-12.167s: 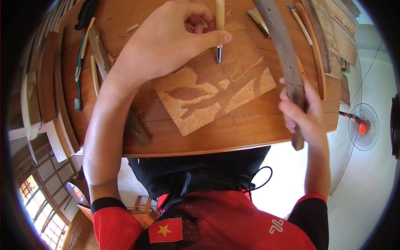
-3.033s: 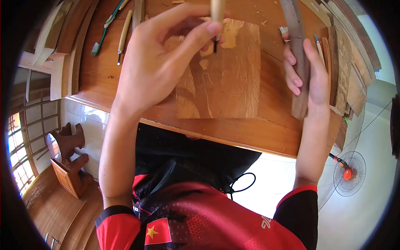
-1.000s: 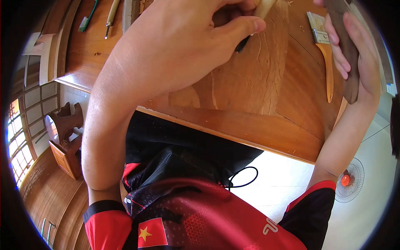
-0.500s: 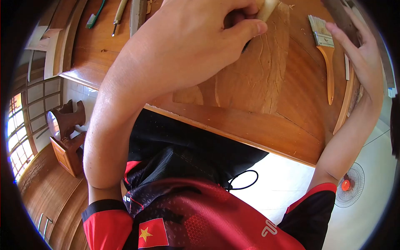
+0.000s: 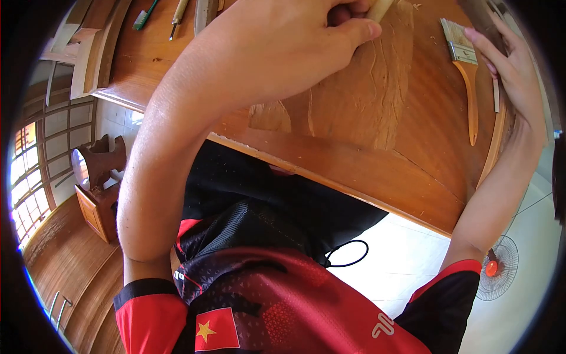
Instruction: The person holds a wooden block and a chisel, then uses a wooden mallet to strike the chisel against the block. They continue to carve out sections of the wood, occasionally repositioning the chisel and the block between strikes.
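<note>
My left hand [image 5: 318, 44] is closed around the pale wooden handle [image 5: 379, 9] of a tool at the top edge; its lower end is hidden. Below it lies a flat brown wooden board [image 5: 359, 112] with carved, wavy lines. At the upper right, my right hand [image 5: 516, 65] grips a dark bar [image 5: 484, 20], its thumb towards the board. A flat paintbrush [image 5: 469, 88] with an orange handle lies just left of that hand.
The wooden table [image 5: 330, 171] has its near edge before my body. A green brush [image 5: 141, 20], a thin tool [image 5: 178, 20] and stacked wood pieces [image 5: 97, 53] are at the upper left. A fan [image 5: 498, 268] stands at the lower right.
The view has shifted slightly, so the table and tools appear a little further right. My right fingers have curled in closer around the dark bar. My left hand keeps its hold.
</note>
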